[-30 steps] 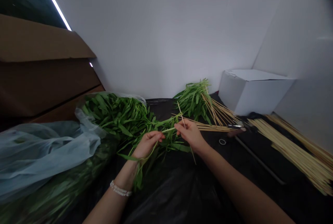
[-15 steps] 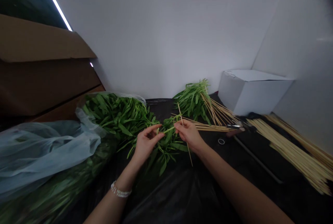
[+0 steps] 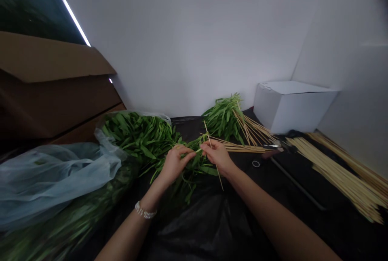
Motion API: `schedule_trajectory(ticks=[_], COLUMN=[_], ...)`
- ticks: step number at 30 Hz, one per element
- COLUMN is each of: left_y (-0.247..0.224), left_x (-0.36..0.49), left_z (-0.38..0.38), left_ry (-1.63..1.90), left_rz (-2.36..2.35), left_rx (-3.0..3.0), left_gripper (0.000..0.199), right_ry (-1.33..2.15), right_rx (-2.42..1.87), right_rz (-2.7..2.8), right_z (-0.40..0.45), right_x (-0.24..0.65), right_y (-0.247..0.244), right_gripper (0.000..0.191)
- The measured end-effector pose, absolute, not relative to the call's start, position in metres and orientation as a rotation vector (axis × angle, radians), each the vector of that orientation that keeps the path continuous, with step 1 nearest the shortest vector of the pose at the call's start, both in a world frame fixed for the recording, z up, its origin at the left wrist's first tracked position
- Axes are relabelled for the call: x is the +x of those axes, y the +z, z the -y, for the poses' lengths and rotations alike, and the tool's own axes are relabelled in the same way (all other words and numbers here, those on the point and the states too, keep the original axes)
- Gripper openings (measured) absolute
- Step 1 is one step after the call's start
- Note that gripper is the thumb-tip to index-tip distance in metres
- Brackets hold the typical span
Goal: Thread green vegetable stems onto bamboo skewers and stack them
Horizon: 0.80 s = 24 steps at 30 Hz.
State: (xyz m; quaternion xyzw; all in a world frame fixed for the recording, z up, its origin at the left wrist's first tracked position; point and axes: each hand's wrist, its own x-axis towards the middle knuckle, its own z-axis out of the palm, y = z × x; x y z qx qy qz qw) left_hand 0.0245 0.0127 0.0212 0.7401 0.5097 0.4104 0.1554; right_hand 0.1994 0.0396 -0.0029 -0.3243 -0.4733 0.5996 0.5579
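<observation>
Between my fingers is a pale green stem of a leafy vegetable that looks like water spinach. My left hand pinches its left part, thumb and forefinger together. A thin wooden skewer is held in my right hand, steeply slanted and crossing the fingers, which also meet the stem's right end. Whether the skewer goes through the stem, I cannot tell. Loose leaves hang and lie just below the hands. Behind, a bunch of greens lies with several skewers running out of it to the right.
At left, a heap of greens spills from a clear plastic bag, beside a cardboard box. On the right are a white box, a pile of long sticks and scissors or a similar tool. Black plastic sheeting covers the surface.
My left hand has moved right along the stem, closer to my right hand, and its fingers have closed more. The skewer stays in my right hand. The view has shifted slightly.
</observation>
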Motion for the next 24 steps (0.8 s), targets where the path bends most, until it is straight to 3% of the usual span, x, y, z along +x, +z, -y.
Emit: schedule_trajectory(ticks=[5, 10, 14, 19, 22, 24], left_y=[0.026, 0.05, 0.066, 0.065, 0.061, 0.062], left_x=[0.008, -0.022, -0.037, -0.053, -0.073, -0.086], left_z=[-0.02, -0.019, -0.012, 0.032, 0.082, 0.111], left_ry=[1.458, 1.615, 1.63, 1.455, 1.144, 0.731], left_rz=[-1.263, -0.789, -0.61, -0.584, -0.608, -0.596], left_rx=[1.521, 0.666, 0.344, 0.576, 1.008, 1.34], left_gripper=[0.023, 0.015, 0.032, 0.023, 0.021, 0.024], right_ry=[1.427, 1.442, 1.432, 1.424, 1.425, 1.43], right_rx=[-0.769, -0.804, -0.797, -0.796, -0.791, -0.796], right_rz=[1.075, 1.049, 1.066, 1.085, 1.083, 1.076], right_z=[-0.049, -0.057, -0.057, -0.057, -0.058, -0.059], right_x=[0.204, 0.209, 0.211, 0.21, 0.211, 0.211], right_y=[-0.009, -0.016, -0.018, -0.02, -0.021, -0.021], right_gripper=[0.046, 0.048, 0.047, 0.043, 0.042, 0.042])
